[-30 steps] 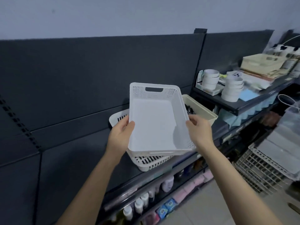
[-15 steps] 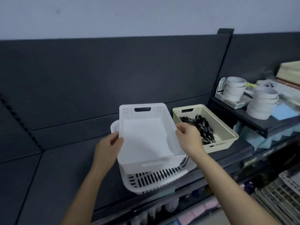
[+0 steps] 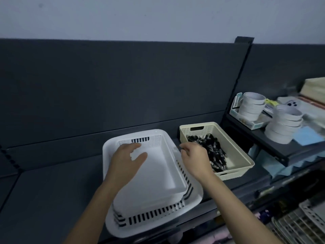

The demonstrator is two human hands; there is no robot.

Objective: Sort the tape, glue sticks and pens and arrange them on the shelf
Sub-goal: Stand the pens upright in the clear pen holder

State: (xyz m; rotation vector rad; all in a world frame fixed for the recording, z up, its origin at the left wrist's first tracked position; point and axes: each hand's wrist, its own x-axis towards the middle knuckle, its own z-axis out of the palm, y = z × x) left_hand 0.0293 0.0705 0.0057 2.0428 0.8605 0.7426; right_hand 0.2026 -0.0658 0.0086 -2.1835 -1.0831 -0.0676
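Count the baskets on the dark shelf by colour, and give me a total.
White baskets: 2, an inner basket nested in a slotted outer basket
Cream basket: 1, holding pens
Total: 3

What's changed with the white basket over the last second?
The white basket, held up by both hands a second ago, has come down and now sits nested in the slotted basket on the shelf. The left hand has let go and hovers open over it; the right hand is at its right rim, grip unclear. The beige basket of pens stayed put.
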